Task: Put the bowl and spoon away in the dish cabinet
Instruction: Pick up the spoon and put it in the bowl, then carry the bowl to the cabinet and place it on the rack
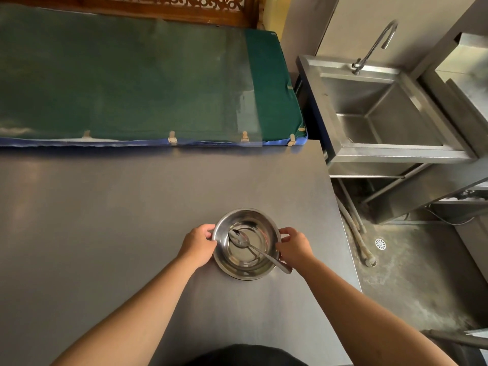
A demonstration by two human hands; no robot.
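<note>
Bowl (246, 244) of shiny metal is sitting on the gray table (132, 220), with the left hand (198, 245) and the right hand (295, 247) curling around its two sides and gripping its rim. Inside the bowl a spoon (257, 250) is lying, its handle poking over the rim by the right hand. Far past the bowl a green mat (132, 80) is lying flat, and off to the bowl's right a metal sink (383, 109) with a tap (375, 46) is standing.

A grey metal table (111, 228) fills the near left. At its far edge lies a green mat (132, 80) with a blue border, backed by a carved wooden panel (158, 6). To the right stands a steel sink (383, 112) with a curved tap (375, 46) against a pale wall. The stained concrete floor (412, 281) near right has a round drain (380, 244)
</note>
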